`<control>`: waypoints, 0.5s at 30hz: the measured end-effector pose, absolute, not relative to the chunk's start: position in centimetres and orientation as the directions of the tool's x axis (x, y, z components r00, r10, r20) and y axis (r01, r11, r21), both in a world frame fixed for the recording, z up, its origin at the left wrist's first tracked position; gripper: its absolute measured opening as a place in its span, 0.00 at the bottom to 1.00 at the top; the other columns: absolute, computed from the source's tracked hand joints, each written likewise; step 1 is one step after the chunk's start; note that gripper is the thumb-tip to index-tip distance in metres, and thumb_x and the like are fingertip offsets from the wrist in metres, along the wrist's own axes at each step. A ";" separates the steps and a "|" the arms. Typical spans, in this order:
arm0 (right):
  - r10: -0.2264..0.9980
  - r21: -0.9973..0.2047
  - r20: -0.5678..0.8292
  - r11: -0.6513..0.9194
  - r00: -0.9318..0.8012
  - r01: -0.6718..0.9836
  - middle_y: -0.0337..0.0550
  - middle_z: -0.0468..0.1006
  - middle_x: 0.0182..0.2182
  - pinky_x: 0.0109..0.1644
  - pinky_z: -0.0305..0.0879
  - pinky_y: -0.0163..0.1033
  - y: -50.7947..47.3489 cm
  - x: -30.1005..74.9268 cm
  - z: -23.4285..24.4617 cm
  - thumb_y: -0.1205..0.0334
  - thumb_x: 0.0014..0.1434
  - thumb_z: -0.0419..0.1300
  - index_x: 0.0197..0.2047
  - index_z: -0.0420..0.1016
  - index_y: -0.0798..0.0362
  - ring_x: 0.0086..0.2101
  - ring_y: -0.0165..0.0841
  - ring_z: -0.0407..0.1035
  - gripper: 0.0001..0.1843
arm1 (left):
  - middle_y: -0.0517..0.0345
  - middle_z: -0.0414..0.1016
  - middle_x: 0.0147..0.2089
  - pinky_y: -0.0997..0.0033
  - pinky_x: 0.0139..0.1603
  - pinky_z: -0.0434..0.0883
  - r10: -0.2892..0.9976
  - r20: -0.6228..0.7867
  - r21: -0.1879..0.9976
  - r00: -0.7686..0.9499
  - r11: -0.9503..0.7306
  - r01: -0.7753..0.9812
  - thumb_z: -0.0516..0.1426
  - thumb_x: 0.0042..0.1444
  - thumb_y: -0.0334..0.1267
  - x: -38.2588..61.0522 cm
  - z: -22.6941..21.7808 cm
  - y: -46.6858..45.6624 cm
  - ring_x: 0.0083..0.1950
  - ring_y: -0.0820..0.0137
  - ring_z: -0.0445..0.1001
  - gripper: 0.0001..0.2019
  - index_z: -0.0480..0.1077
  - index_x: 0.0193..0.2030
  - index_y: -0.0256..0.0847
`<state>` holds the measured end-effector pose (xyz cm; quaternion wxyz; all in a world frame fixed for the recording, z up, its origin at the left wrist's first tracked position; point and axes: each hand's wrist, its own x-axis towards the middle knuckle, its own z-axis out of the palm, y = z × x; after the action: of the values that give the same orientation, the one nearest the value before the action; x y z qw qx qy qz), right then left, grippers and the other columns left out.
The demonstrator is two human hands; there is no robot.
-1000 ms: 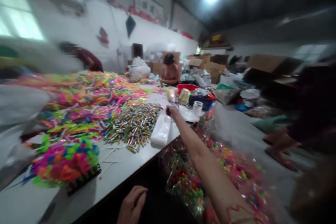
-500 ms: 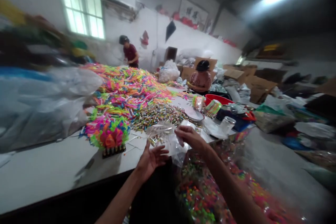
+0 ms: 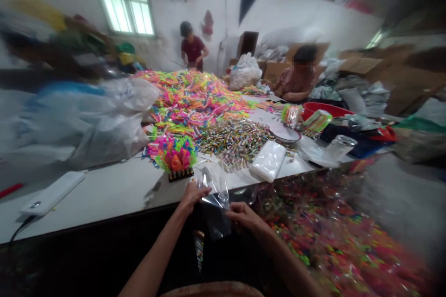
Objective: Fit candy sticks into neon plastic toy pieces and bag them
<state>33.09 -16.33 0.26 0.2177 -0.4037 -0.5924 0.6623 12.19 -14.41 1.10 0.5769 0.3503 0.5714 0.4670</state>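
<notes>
A clear plastic bag [image 3: 215,202] hangs between my two hands at the table's front edge. My left hand [image 3: 193,196] grips its left side, thumb laid along the film. On the lower right, my right hand [image 3: 242,216] pinches the bag's edge. Left of the bag stands a dark rack [image 3: 181,175] packed with upright pieces with bright, multicoloured tops [image 3: 177,158]. To the right lies a stack of clear bags [image 3: 269,161]. Behind it spreads a heap of small striped cylinders [image 3: 237,141].
A big pile of neon strips [image 3: 195,95] covers the table's far part. A white power bank [image 3: 52,193] with a cable lies at left, near bulging plastic sacks [image 3: 111,125]. Two people [image 3: 193,48] work beyond. A red basin [image 3: 324,110] stands right; filled bags [image 3: 341,236] lie below.
My left hand has closed on the bag from an open palm. Both hands and the bag are now nearer to me, off the table edge. The view has turned left and downward.
</notes>
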 end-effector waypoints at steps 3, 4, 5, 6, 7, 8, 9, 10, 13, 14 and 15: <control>0.801 -0.956 -0.292 -0.236 -0.523 0.173 0.29 0.62 0.13 0.17 0.51 0.29 -17.1 32.7 -1.0 0.42 0.44 0.62 0.21 0.61 0.54 0.13 0.22 0.54 0.23 | 0.63 0.69 0.19 0.78 0.21 0.59 0.937 -0.324 0.941 -0.131 0.304 -0.152 0.66 0.33 0.37 11.8 -0.5 -15.5 0.20 0.77 0.65 0.17 0.70 0.30 0.31; 0.814 -0.955 -0.297 -0.245 -0.499 0.169 0.29 0.61 0.12 0.16 0.50 0.29 -17.2 32.6 -1.2 0.42 0.44 0.62 0.20 0.61 0.54 0.13 0.22 0.54 0.24 | 0.62 0.70 0.20 0.78 0.23 0.61 0.937 -0.325 0.938 -0.132 0.301 -0.172 0.65 0.35 0.39 11.6 -0.8 -16.0 0.21 0.77 0.66 0.17 0.70 0.31 0.30; 0.823 -0.952 -0.306 -0.255 -0.478 0.169 0.29 0.61 0.12 0.16 0.50 0.29 -17.2 32.6 -1.4 0.42 0.43 0.62 0.20 0.60 0.53 0.13 0.22 0.54 0.24 | 0.61 0.70 0.21 0.76 0.24 0.63 0.936 -0.328 0.933 -0.125 0.300 -0.197 0.65 0.37 0.42 11.5 -1.0 -16.4 0.22 0.76 0.66 0.18 0.70 0.31 0.30; 0.832 -0.950 -0.311 -0.262 -0.460 0.168 0.29 0.61 0.12 0.16 0.50 0.29 -17.2 32.6 -1.4 0.42 0.43 0.62 0.19 0.59 0.53 0.13 0.22 0.54 0.24 | 0.60 0.71 0.23 0.75 0.26 0.65 0.936 -0.334 0.926 -0.110 0.304 -0.224 0.64 0.39 0.45 11.3 -1.0 -16.9 0.23 0.76 0.67 0.18 0.70 0.31 0.31; 0.841 -0.950 -0.311 -0.265 -0.442 0.163 0.29 0.61 0.11 0.16 0.50 0.29 -17.1 32.6 -1.4 0.41 0.43 0.62 0.19 0.59 0.53 0.12 0.22 0.54 0.24 | 0.58 0.72 0.25 0.74 0.28 0.67 0.936 -0.341 0.916 -0.085 0.311 -0.252 0.63 0.40 0.47 11.2 -1.0 -17.3 0.24 0.75 0.69 0.19 0.71 0.31 0.31; 0.852 -0.952 -0.307 -0.265 -0.424 0.155 0.29 0.61 0.12 0.16 0.50 0.29 -16.9 32.6 -1.4 0.41 0.43 0.62 0.19 0.59 0.53 0.12 0.22 0.54 0.25 | 0.56 0.73 0.27 0.72 0.30 0.68 0.936 -0.347 0.906 -0.054 0.320 -0.276 0.63 0.41 0.48 11.1 -0.8 -17.6 0.26 0.74 0.70 0.20 0.71 0.32 0.31; 0.863 -0.953 -0.301 -0.263 -0.406 0.149 0.29 0.61 0.11 0.16 0.50 0.29 -16.8 32.7 -1.4 0.41 0.42 0.62 0.19 0.59 0.53 0.12 0.22 0.54 0.25 | 0.55 0.74 0.28 0.72 0.31 0.69 0.938 -0.345 0.901 -0.022 0.325 -0.288 0.64 0.41 0.49 11.0 -0.6 -17.9 0.27 0.73 0.71 0.20 0.72 0.33 0.31; 0.870 -0.955 -0.296 -0.260 -0.395 0.143 0.29 0.61 0.11 0.16 0.49 0.29 -16.7 32.8 -1.4 0.41 0.42 0.62 0.20 0.59 0.53 0.12 0.22 0.54 0.25 | 0.54 0.75 0.29 0.72 0.32 0.69 0.942 -0.335 0.905 -0.002 0.321 -0.279 0.64 0.41 0.49 10.9 -0.4 -18.0 0.28 0.73 0.71 0.20 0.72 0.33 0.31; 0.860 -0.952 -0.305 -0.256 -0.410 0.170 0.29 0.61 0.11 0.16 0.49 0.30 -16.5 33.2 -1.8 0.41 0.42 0.62 0.20 0.59 0.53 0.12 0.23 0.54 0.24 | 0.55 0.74 0.25 0.75 0.27 0.66 0.962 -0.271 0.951 -0.041 0.260 -0.169 0.63 0.42 0.49 11.0 0.3 -18.0 0.24 0.74 0.69 0.19 0.72 0.30 0.32; 0.856 -0.947 -0.315 -0.253 -0.410 0.198 0.30 0.60 0.11 0.16 0.49 0.31 -16.5 33.3 -1.9 0.41 0.43 0.62 0.20 0.59 0.52 0.12 0.23 0.54 0.24 | 0.57 0.73 0.23 0.76 0.25 0.64 0.965 -0.249 0.963 -0.076 0.238 -0.128 0.63 0.42 0.49 11.1 0.4 -17.9 0.22 0.76 0.68 0.19 0.72 0.28 0.32; 0.867 -0.944 -0.311 -0.235 -0.389 0.232 0.30 0.60 0.12 0.17 0.49 0.31 -16.6 33.3 -1.9 0.41 0.43 0.61 0.20 0.59 0.52 0.13 0.24 0.54 0.24 | 0.59 0.71 0.21 0.77 0.23 0.61 0.966 -0.233 0.970 -0.110 0.222 -0.102 0.63 0.42 0.49 11.3 0.5 -17.7 0.20 0.77 0.65 0.18 0.71 0.26 0.33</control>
<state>33.32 -16.55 -1.92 0.2582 -0.4889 -0.5619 0.6153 11.25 -17.75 0.52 0.5445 0.3853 0.5608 0.4904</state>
